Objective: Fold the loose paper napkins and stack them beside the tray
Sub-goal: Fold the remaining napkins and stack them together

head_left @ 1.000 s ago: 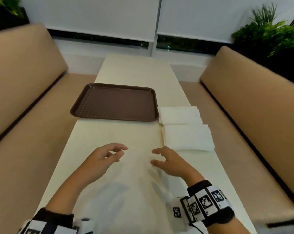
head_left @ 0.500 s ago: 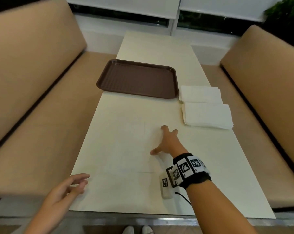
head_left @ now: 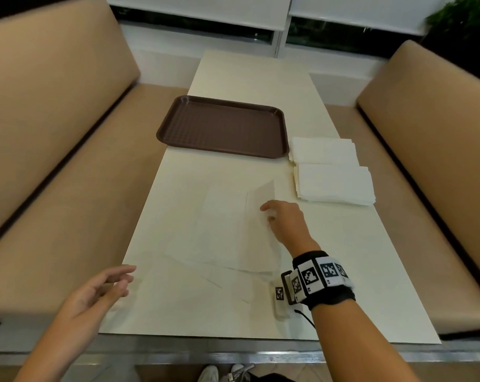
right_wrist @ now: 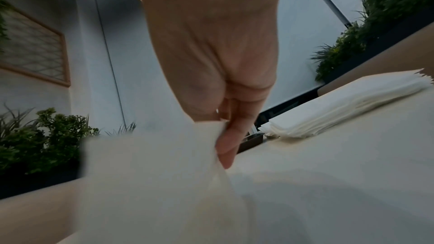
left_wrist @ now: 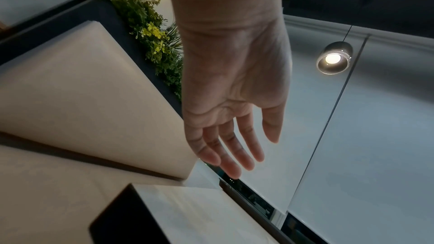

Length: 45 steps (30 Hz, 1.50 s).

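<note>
A thin white loose napkin (head_left: 228, 230) lies spread on the cream table (head_left: 357, 257). My right hand (head_left: 272, 216) pinches its right edge and lifts that edge off the surface; the right wrist view shows the napkin (right_wrist: 152, 173) held between thumb and fingers (right_wrist: 229, 147). My left hand (head_left: 115, 282) hovers at the table's near left corner with relaxed, straight fingers (left_wrist: 232, 155) and holds nothing. Two piles of folded napkins (head_left: 334, 184) sit to the right of the brown tray (head_left: 222, 126), the nearer pile (right_wrist: 340, 110) also in the right wrist view.
Tan padded benches (head_left: 54, 119) run along both sides of the table. A window with white blinds (head_left: 200, 9) is at the far end and green plants (head_left: 464, 28) stand at the back right. The table's near metal edge (head_left: 261, 354) lies below my arms.
My right hand has gone from lying flat on the table to pinching the napkin's right edge and raising it. My left hand has moved slightly forward at the near left corner.
</note>
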Each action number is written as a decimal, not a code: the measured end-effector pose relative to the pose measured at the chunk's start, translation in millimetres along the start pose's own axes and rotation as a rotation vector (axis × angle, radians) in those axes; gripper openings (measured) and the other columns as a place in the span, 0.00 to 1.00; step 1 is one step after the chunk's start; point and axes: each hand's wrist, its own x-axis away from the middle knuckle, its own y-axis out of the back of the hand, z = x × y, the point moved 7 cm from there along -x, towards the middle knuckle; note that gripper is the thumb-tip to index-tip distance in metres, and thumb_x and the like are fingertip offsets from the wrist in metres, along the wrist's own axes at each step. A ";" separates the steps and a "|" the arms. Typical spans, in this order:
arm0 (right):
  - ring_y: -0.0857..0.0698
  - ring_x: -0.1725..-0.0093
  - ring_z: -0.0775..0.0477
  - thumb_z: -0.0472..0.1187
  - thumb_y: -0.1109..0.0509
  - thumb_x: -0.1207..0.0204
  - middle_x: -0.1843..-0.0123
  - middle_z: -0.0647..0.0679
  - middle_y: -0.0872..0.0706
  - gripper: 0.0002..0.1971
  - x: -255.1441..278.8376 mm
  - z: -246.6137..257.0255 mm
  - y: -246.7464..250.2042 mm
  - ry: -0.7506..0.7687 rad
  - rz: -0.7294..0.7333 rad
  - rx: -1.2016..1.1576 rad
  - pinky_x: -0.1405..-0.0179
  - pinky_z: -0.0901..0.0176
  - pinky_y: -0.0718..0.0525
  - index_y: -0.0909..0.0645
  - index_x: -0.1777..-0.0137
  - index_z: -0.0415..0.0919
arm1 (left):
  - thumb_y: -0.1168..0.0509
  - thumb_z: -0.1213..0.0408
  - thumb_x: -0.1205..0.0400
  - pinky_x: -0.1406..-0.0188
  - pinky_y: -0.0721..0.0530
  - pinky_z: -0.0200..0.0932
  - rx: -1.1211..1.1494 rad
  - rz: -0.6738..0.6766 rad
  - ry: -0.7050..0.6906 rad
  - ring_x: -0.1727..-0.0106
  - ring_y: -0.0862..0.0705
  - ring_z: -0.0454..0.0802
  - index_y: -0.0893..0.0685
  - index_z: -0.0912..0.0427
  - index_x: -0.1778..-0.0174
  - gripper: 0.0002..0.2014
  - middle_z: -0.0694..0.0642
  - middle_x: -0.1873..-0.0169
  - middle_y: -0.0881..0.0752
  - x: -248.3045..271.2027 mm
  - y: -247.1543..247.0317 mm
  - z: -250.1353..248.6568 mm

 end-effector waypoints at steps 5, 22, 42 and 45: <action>0.36 0.19 0.45 0.39 0.40 0.16 0.20 0.51 0.31 0.22 1.9 1.9 -4.6 0.042 0.179 0.214 0.24 0.42 0.34 0.30 0.23 0.47 | 0.31 0.41 0.28 0.52 0.21 0.30 -0.044 0.047 -0.016 0.52 0.15 0.39 0.13 0.34 0.53 0.10 0.43 0.52 0.12 -8.9 -17.8 -19.0; 0.12 0.48 0.50 0.32 0.29 0.24 0.39 0.51 0.13 0.16 21.2 52.8 139.8 0.268 -0.018 -0.857 0.50 0.56 0.13 0.15 0.40 0.48 | 0.14 0.46 0.52 0.48 0.13 0.43 0.434 0.284 -0.014 0.39 0.14 0.50 0.23 0.54 0.32 0.51 0.52 0.40 0.12 -125.1 -138.5 -118.4; 0.30 0.27 0.59 0.34 0.39 0.17 0.29 0.55 0.28 0.19 33.9 91.6 94.6 0.436 0.169 -0.550 0.34 0.71 0.28 0.25 0.29 0.52 | 0.48 0.38 0.18 0.52 0.13 0.50 0.714 0.399 0.208 0.50 0.11 0.53 0.15 0.55 0.42 0.27 0.57 0.48 0.10 -120.9 -203.1 -146.0; 0.24 0.33 0.59 0.29 0.37 0.21 0.33 0.51 0.22 0.18 26.1 69.3 121.5 0.420 -0.093 -0.552 0.38 0.73 0.27 0.21 0.36 0.47 | 0.45 0.51 0.14 0.56 0.14 0.49 0.734 0.340 0.233 0.49 0.12 0.53 0.19 0.58 0.33 0.21 0.58 0.44 0.11 -126.8 -197.9 -140.1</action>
